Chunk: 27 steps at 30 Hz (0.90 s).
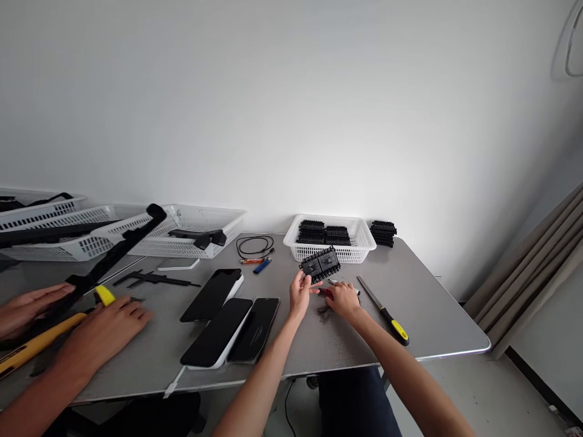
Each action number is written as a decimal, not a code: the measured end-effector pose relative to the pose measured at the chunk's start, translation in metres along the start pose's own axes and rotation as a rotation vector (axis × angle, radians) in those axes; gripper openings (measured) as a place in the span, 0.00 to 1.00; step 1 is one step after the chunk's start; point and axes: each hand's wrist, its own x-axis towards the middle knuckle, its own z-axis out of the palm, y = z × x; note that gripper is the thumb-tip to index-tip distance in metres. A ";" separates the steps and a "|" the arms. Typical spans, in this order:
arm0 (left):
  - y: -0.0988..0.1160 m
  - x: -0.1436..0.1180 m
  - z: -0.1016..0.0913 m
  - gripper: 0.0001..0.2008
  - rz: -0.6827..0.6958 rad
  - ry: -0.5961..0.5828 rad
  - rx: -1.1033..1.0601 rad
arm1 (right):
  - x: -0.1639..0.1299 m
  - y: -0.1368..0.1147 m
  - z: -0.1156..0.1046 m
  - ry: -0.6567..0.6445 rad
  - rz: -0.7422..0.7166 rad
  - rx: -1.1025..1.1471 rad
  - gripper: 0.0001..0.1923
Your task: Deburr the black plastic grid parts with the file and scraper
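**Black block pinched in your left hand, right hand down beside it**

Your left hand [300, 295] holds the black plastic block [320, 264] just right of the frame's middle. The fingers [314, 284] are narrowed onto its lower left edge, so the block stands up and away from your palm, toward the white basket [364, 250] behind it. Its long axis runs from lower left to upper right, tilted. Your right hand [342, 300] lies on the worktop [428, 315] just to the right and a little lower, curled over a small red-handled tool [325, 292]; you cannot tell how firmly those fingers grip it. The left hand is the one on the block; the right is near but apart from it.

The basket holds more stacked black blocks, with another stack [383, 233] just outside its right wall. A yellow-handled file [382, 310] lies at the right. Three phones [230, 318] lie left of your hands. At lower left, another person's hands [102, 328] rest on a long black-and-yellow tool.
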 end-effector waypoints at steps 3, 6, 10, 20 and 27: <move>-0.004 -0.003 0.000 0.35 -0.019 -0.025 0.002 | 0.007 -0.001 0.005 0.006 -0.010 -0.008 0.07; -0.005 -0.003 -0.001 0.39 -0.049 0.013 -0.017 | 0.007 0.003 0.002 0.032 -0.047 0.012 0.10; -0.002 0.000 -0.003 0.37 -0.041 0.036 -0.032 | 0.004 0.011 -0.009 0.082 -0.057 0.067 0.11; 0.000 -0.006 0.002 0.38 -0.096 -0.075 -0.015 | 0.000 -0.006 -0.001 0.116 -0.075 1.267 0.14; -0.001 -0.010 0.009 0.28 -0.092 -0.169 -0.005 | -0.004 -0.013 -0.002 -0.215 -0.011 1.758 0.19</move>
